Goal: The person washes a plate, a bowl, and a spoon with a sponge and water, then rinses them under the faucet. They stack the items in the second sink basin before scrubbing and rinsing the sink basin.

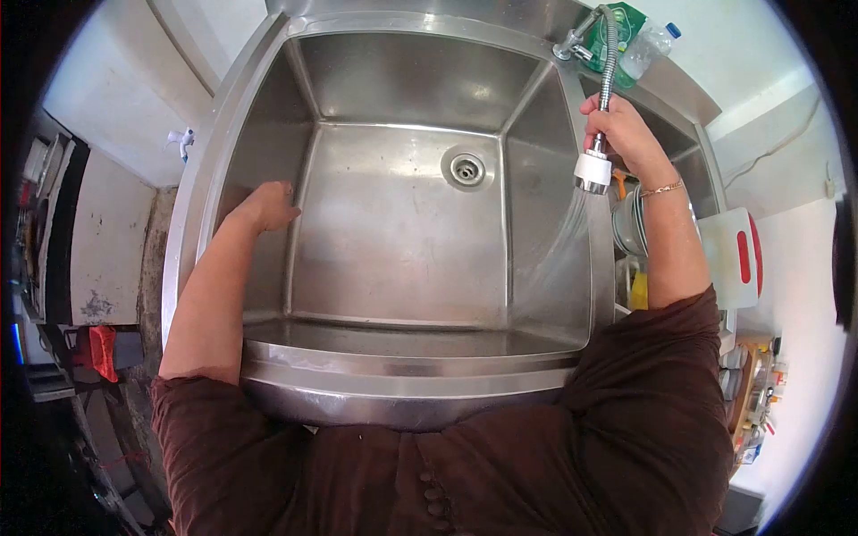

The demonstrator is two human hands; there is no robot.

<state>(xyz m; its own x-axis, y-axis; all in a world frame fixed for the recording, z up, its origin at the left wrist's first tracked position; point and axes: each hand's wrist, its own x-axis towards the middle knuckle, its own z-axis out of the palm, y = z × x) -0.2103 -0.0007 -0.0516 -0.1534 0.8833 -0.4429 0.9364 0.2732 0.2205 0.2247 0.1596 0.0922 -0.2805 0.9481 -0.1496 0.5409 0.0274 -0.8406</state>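
My right hand (pixel 622 130) is closed around the lower end of a flexible metal faucet hose (pixel 612 54), just above its white spray head (pixel 593 168). Water streams from the head down along the right inner wall of a steel sink (pixel 402 255). Over by the left wall of the basin, my left hand (pixel 266 207) hangs with nothing in it, its thumb and fingers a little apart. Whether it touches the wall is hard to see. A round drain (pixel 466 169) lies toward the back right of the basin floor.
Stacked plates (pixel 629 223) stand right of the basin, beneath my right forearm. A green pack (pixel 617 36) and a clear plastic bottle (pixel 651 49) are by the faucet base. A white board with red handles (pixel 735 259) leans at far right. A small tap (pixel 181 138) is at left.
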